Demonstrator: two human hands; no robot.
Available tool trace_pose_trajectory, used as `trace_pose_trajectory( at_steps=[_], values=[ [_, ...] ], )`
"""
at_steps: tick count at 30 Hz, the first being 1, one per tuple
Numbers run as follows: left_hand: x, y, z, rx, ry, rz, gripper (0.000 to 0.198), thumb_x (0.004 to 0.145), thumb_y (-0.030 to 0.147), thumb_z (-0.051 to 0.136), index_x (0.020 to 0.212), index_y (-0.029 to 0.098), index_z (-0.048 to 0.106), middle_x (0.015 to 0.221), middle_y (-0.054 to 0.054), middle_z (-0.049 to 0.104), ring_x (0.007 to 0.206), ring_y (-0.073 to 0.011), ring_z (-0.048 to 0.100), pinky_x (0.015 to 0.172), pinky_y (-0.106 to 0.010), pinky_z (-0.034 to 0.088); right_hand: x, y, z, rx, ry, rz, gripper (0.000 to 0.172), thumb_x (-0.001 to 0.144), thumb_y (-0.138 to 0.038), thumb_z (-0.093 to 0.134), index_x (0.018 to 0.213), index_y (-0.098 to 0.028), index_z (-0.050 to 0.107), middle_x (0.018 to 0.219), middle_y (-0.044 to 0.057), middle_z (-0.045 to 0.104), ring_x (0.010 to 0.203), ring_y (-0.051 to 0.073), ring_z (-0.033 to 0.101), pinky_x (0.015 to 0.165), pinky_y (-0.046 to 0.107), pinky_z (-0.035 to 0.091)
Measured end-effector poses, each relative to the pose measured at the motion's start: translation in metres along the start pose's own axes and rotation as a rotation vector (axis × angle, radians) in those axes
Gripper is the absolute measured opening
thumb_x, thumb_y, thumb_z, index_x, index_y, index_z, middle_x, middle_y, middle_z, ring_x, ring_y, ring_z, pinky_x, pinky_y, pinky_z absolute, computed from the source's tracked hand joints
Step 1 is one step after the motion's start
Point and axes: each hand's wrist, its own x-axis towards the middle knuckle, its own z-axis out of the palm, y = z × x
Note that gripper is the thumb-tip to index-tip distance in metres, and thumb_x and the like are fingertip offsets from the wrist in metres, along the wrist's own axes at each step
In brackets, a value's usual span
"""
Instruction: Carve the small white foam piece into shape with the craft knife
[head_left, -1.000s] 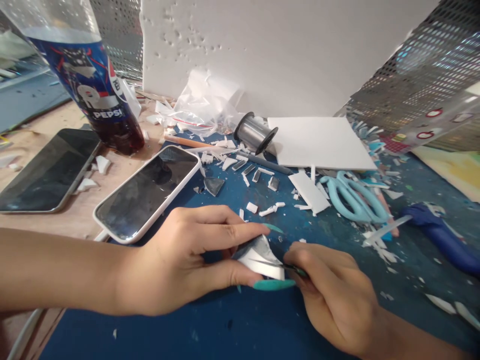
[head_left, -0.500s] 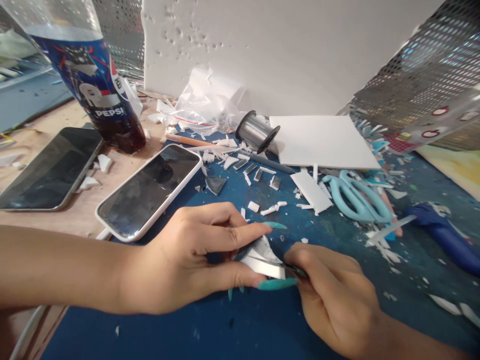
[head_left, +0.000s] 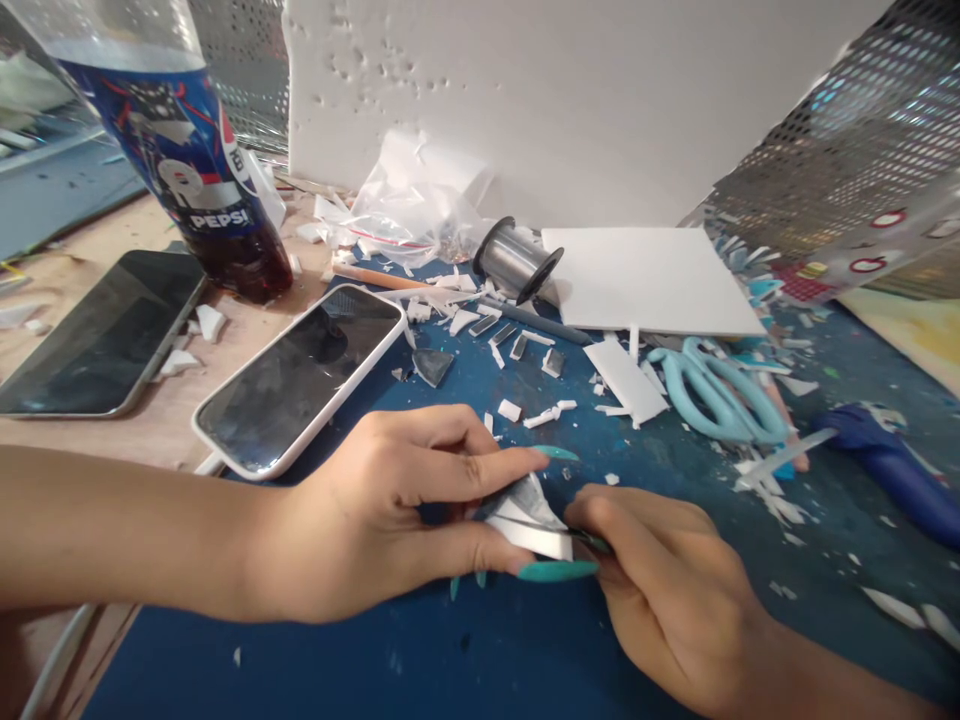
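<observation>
My left hand (head_left: 405,510) pinches a small white foam piece (head_left: 546,541) with a grey-coated face between thumb and fingers, just above the blue mat (head_left: 315,670). Long teal nails show on that hand. At the piece's right end, my right hand (head_left: 675,590) is closed around a thin dark craft knife (head_left: 595,541). Most of the knife is hidden by the fingers, and its tip meets the foam edge. Beyond the hands lie loose white foam scraps (head_left: 553,414) and a grey-coated offcut (head_left: 432,366).
Two phones (head_left: 300,380) and a tilted Pepsi bottle (head_left: 202,200) stand at left. Behind are a plastic bag (head_left: 420,200), a wire spool (head_left: 517,260) and a white foam sheet (head_left: 652,280). Teal-handled scissors (head_left: 720,395) and a blue glue gun (head_left: 892,465) lie right.
Almost nothing differs. The view has shifted very slightly, and both hands keep the same grip on the foam piece and the knife.
</observation>
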Motion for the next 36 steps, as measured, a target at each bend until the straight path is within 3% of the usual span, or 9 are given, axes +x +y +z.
trace_pose_trajectory(
  at_steps=[12,22,28,36],
  values=[
    [0.0015,0.0003,0.0004,-0.027,-0.018,-0.008,0.035,0.083,0.013,0.073,0.113,-0.003,0.070,0.081,-0.005,0.059,0.064,-0.0071,0.056,0.060,-0.012,0.051,0.0034,-0.0026,-0.0015,-0.031,0.013,-0.023,0.028,0.100,-0.008,0.032,0.078,-0.023,0.042,0.059,0.000,0.060,0.049,0.014,0.056,0.048,0.028,0.044],
    [0.0016,0.0009,-0.0033,-0.007,-0.054,0.004,0.035,0.085,0.018,0.072,0.116,0.001,0.069,0.087,-0.007,0.067,0.067,-0.0075,0.060,0.070,-0.013,0.055,0.0039,-0.0032,-0.0015,-0.004,0.021,-0.027,0.028,0.101,-0.009,0.034,0.077,-0.023,0.041,0.058,-0.001,0.057,0.050,0.013,0.056,0.049,0.027,0.045],
    [0.0008,0.0011,-0.0043,-0.049,-0.016,-0.013,0.035,0.086,0.014,0.071,0.117,-0.002,0.068,0.086,-0.005,0.064,0.072,-0.0072,0.061,0.074,-0.011,0.053,0.0052,-0.0034,-0.0044,0.002,0.036,0.018,0.025,0.101,-0.009,0.034,0.080,-0.023,0.040,0.056,-0.005,0.050,0.044,0.011,0.049,0.046,0.025,0.042],
    [0.0004,0.0012,-0.0030,-0.063,-0.018,-0.034,0.034,0.086,0.014,0.071,0.116,-0.001,0.068,0.088,-0.006,0.064,0.064,-0.0055,0.058,0.065,-0.010,0.053,0.0074,-0.0045,-0.0058,-0.004,0.027,-0.017,0.027,0.097,-0.003,0.037,0.078,-0.023,0.039,0.056,-0.005,0.050,0.046,0.011,0.049,0.048,0.024,0.042]
  ],
)
